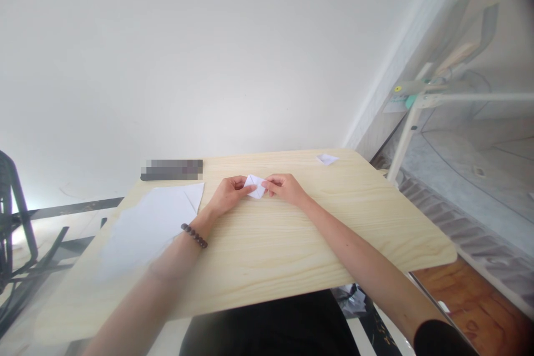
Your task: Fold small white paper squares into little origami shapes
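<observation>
A small folded piece of white paper [256,180] is held just above the wooden table [292,250], with crease lines showing on its face. My left hand [228,194] pinches its left side, thumb in front and fingers behind. At the right corner my right hand [286,188] grips it between thumb and fingers. The fingertips behind the paper are hidden. White paper sheets [154,217] lie flat to the left, partly under my left forearm. Another folded paper piece [327,159] rests near the table's far right corner.
A dark, pixelated strip [173,170] lies at the back left of the table. The wall [229,67] stands directly behind. On the right is a white metal frame [406,142]; on the left, a dark folding chair [16,222].
</observation>
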Motion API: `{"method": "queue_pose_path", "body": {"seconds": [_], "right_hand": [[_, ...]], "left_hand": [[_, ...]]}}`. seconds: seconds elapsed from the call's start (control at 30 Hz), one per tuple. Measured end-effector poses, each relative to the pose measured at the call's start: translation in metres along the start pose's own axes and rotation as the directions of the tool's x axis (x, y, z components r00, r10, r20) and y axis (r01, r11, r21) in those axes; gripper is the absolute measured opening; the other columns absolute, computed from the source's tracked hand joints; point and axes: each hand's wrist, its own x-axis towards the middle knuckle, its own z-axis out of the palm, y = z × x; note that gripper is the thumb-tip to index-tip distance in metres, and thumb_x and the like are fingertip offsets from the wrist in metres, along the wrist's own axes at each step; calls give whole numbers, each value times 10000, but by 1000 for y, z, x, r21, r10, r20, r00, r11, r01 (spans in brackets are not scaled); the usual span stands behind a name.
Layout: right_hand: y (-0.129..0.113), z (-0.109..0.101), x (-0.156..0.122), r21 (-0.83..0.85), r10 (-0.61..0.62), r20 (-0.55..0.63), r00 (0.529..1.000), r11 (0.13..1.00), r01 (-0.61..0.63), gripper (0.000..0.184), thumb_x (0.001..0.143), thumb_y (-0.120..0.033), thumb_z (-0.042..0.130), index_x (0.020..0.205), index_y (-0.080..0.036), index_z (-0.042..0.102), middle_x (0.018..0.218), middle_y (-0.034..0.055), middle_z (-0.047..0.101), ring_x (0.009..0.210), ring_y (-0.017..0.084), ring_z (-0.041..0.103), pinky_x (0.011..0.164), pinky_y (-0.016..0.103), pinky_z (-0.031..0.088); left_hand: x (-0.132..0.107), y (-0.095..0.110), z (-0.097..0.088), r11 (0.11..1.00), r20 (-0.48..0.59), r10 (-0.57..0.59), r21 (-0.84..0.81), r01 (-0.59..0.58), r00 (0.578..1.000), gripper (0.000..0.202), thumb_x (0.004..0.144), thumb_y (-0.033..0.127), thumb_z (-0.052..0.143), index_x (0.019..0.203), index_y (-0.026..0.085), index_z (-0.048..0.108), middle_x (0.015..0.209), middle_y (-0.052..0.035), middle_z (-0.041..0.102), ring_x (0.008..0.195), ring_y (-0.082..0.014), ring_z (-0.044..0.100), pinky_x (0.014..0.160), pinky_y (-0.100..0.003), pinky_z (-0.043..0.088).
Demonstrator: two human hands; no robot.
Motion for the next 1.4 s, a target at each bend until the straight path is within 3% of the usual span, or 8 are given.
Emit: {"method": "queue_pose_path", "body": {"seconds": [0.2,0.3,0.4,0.63,0.73,0.93,1.13,1.4], "right_hand": [[5,2,3,77,-7,-107,994,997,16,255,729,-401,519,838,-171,516,650,9,608,475,74,510,479,197,435],[6,2,2,81,-12,-140,990,996,23,243,729,-398,518,831,-178,501,639,0,600,460,72,500,440,189,423],[4,2,1,77,-8,-146,989,997,19,229,726,-392,522,816,-184,493,689,7,607,491,83,527,423,187,424],[1,3,0,-71,-164,-146,976,985,155,96,746,-252,491,777,-172,534,884,37,632,777,123,597,761,284,466],[3,3,2,-135,-197,-143,970,975,178,135,758,-203,455,821,-176,571,886,31,632,803,120,588,776,274,459],[10,0,4,-292,-259,-32,965,926,239,206,703,-91,466,759,-187,639,894,29,633,834,131,575,778,264,438],[13,-2,5,-400,-246,-14,969,890,220,75,688,-235,592,706,-206,659,943,42,610,897,153,542,847,309,395],[13,-6,5,-306,-200,-2,980,933,190,124,730,-246,562,792,-202,659,969,40,601,881,137,552,818,288,412]], "left_hand": [[2,-3,-1,999,-64,37,-13,-38,997,389,676,441,587,899,123,608,905,-82,643,784,-168,577,711,-279,439],[2,-2,-1,996,-53,68,55,-65,996,380,684,433,581,910,128,605,917,-80,640,784,-167,577,701,-276,441],[1,-1,-1,980,-128,124,171,-102,984,344,696,411,572,890,130,610,898,-77,639,766,-165,575,703,-276,442],[1,0,-3,931,-204,236,327,-162,950,203,707,342,554,776,165,627,872,-60,619,841,-175,560,773,-286,444],[2,-2,-4,920,-177,251,351,-177,952,197,725,326,527,785,169,630,876,-59,610,840,-168,557,772,-278,447],[4,-8,-3,856,18,204,483,-187,979,185,693,309,556,795,202,667,863,-51,600,815,-180,549,761,-287,425],[6,-12,-5,760,-50,207,637,-128,977,243,695,390,540,783,222,692,847,-60,582,775,-189,531,706,-277,401],[1,-6,-8,775,-15,134,625,-95,991,326,749,408,456,898,218,674,696,-21,639,596,-155,518,545,-225,350]]}}
